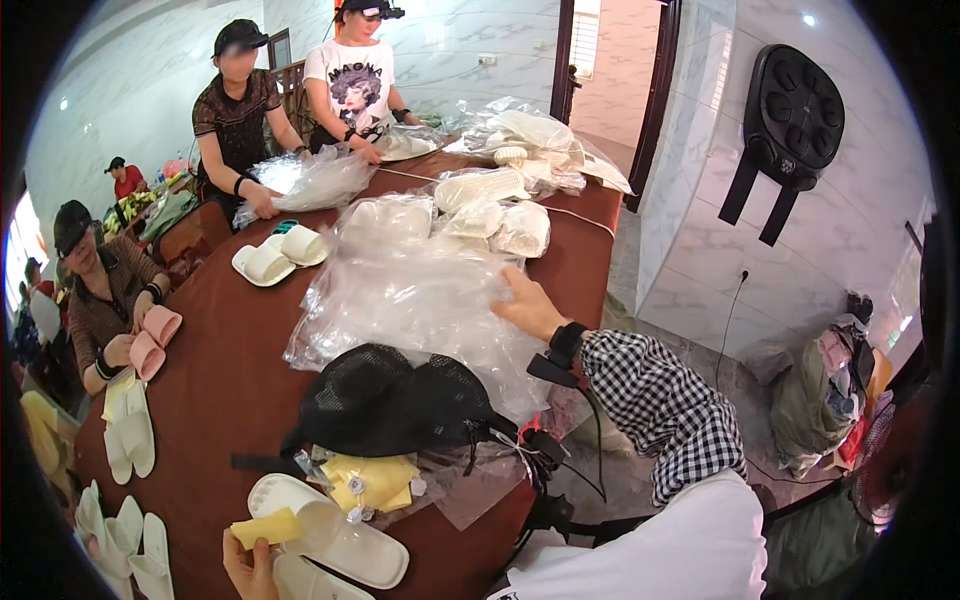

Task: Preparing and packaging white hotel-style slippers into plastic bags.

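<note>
Nearest, the left hand (252,572) grips a folded yellow slip (268,527) between thumb and fingers, at the edge of a white slipper (360,545) on the brown tabletop (200,400). Just beyond lie yellow sheets (385,480) and a black mesh article (390,405). Past these, the right hand (530,303) touches the right side of heaped clear plastic bags (400,300), fingers bent; whether they pinch one, I cannot tell. Farther off, a co-worker holds pink slippers (150,345), and another's white T-shirt (378,62) bears capital lettering above a printed portrait. The black wall panel (795,110) carries a pale mark, too small to read.
</note>
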A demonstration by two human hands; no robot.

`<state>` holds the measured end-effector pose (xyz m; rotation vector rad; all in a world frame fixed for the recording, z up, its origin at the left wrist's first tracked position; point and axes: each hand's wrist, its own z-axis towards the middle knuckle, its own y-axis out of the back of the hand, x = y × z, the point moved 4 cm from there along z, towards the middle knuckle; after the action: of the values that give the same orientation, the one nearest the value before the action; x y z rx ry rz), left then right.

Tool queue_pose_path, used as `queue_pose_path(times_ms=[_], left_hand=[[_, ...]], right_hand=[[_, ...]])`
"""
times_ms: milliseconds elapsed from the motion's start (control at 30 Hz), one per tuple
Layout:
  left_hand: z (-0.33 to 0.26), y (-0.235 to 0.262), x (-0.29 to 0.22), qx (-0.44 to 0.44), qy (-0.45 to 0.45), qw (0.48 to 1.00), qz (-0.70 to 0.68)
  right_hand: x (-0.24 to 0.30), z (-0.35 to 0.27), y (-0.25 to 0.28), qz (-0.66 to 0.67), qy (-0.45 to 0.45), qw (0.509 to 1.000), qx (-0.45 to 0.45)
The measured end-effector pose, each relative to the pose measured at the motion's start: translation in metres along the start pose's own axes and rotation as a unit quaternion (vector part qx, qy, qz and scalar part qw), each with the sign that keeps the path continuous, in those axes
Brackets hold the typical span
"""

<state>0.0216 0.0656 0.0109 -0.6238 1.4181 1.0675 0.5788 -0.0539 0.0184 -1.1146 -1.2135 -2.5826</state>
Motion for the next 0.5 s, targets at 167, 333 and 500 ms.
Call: queue_pose_path(times_ms=[167,333,500], left_hand=[[0.003,-0.001,0.001,0.003,-0.009,1.0,0.013],[0.003,0.001,0.003,0.003,-0.018,1.0,0.021],[0.005,-0.007,0.0,-0.039,0.001,0.999,-0.028]], right_hand=[[0.071,0.038,0.029,-0.05,0.117,0.992,-0.014],[0.138,0.114,0.064,-0.046,0.228,0.972,-0.023],[0.178,0.213,0.09,0.088,0.232,0.968,0.035]])
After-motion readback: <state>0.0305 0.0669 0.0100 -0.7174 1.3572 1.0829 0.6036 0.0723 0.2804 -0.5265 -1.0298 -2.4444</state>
